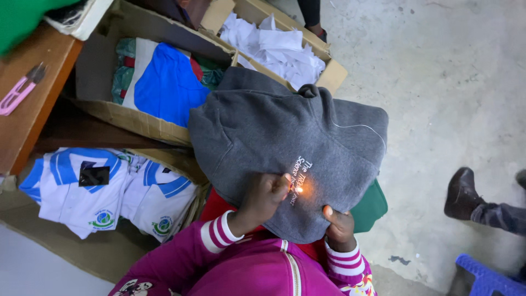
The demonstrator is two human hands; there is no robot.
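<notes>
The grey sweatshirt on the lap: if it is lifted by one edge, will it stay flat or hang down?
The grey sweatshirt would probably hang limp: it drapes and creases over the lap. Its thick fleece looks fairly heavy, so the right hand gripping its hem seems unlikely to slip.

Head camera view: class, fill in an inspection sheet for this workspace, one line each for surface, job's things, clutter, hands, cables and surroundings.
Surface: grey concrete floor; wooden table at left.
Job's things: grey sweatshirt on the lap, white stitched lettering, a small flame at it.
Clutter: cardboard box of blue and green clothes; second box of white cloth; white-and-blue shirts stacked; pink cutter on the table.
Hands: left hand pinches at the flame; right hand grips the sweatshirt's edge.
Cables: nothing seen; one loose white thread.
Surroundings: another person's shoe; blue stool.
</notes>
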